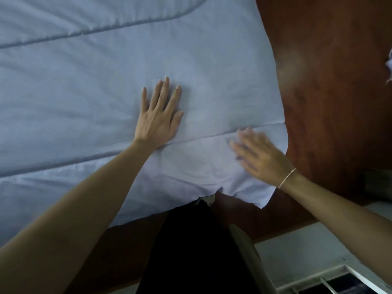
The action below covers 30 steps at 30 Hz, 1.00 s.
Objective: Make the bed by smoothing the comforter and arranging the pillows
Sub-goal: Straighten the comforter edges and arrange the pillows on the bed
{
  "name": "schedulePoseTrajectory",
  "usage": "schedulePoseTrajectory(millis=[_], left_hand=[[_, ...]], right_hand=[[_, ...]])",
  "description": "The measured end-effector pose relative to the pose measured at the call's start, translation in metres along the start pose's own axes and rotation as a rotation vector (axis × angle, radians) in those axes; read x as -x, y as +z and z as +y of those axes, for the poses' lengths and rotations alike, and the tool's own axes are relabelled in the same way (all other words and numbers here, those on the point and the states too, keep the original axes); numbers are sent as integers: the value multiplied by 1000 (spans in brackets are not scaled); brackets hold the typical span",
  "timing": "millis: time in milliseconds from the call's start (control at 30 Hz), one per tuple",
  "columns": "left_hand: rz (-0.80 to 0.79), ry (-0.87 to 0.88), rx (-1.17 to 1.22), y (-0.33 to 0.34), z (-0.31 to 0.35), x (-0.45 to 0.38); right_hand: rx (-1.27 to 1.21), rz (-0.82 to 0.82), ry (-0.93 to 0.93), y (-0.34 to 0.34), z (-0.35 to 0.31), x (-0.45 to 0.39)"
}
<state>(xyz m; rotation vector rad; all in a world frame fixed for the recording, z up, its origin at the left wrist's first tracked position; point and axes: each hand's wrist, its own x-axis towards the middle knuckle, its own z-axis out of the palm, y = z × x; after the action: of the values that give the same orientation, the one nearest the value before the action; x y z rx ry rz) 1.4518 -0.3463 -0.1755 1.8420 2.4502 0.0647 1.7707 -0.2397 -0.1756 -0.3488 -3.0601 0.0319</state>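
Both flat hands, left hand (158, 118) and right hand (259, 157), press the soft pale-blue quilted comforter (84, 81), holding nothing; a hard push near its corner might bunch it.

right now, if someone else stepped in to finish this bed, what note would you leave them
Left hand: flat, fingers straight, pressing the light blue comforter.
Right hand: open, blurred, over the comforter's corner near the wooden surround; contact unclear.
Done: the middle of the comforter lies fairly smooth.
Left: the near corner is creased and hangs over the edge. No pillows in view, so they are yet to be arranged.
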Motion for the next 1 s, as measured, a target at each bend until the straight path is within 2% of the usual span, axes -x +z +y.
schedulePoseTrajectory(millis=[67,167,233,267,300,333,433,500,533,567,600,700,733,767,833,933,1000], left_hand=[[-11,-84,27,0,-1,2],[-30,-188,79,1,1,4],[-46,-206,94,1,1,4],[-37,-216,109,-1,2,3],[-12,-229,133,-3,3,1],[29,-246,161,-7,3,-1],[138,-300,199,-12,-1,-11],[99,-346,160,-8,-3,-15],[61,-365,144,-4,-4,-17],[24,-377,134,0,-4,-18],[-3,-383,125,3,-4,-19],[-23,-384,109,4,-4,-21],[-17,-387,110,4,-5,-20],[-12,-388,110,5,-5,-20],[-12,-387,104,6,-5,-19],[-23,-389,103,5,-5,-20],[-37,-385,107,4,-4,-20]], right_hand=[[-49,75,325,-1,27,-27],[-230,-33,919,14,68,-43],[-411,-23,1370,21,84,-51],[-445,1,1459,19,85,-60],[-422,36,1406,16,82,-73],[-395,71,1265,12,74,-89],[-340,84,683,0,32,-143],[-262,15,359,3,12,-163],[-212,-34,274,7,14,-168],[-183,-67,274,11,25,-169],[-177,-72,371,15,42,-169],[-276,-32,1029,20,101,-162],[-325,-63,1188,17,113,-162],[-328,-98,1220,13,119,-163],[-219,-70,959,5,112,-169],[-245,-62,524,-1,79,-177],[-221,-101,346,4,51,-171]])
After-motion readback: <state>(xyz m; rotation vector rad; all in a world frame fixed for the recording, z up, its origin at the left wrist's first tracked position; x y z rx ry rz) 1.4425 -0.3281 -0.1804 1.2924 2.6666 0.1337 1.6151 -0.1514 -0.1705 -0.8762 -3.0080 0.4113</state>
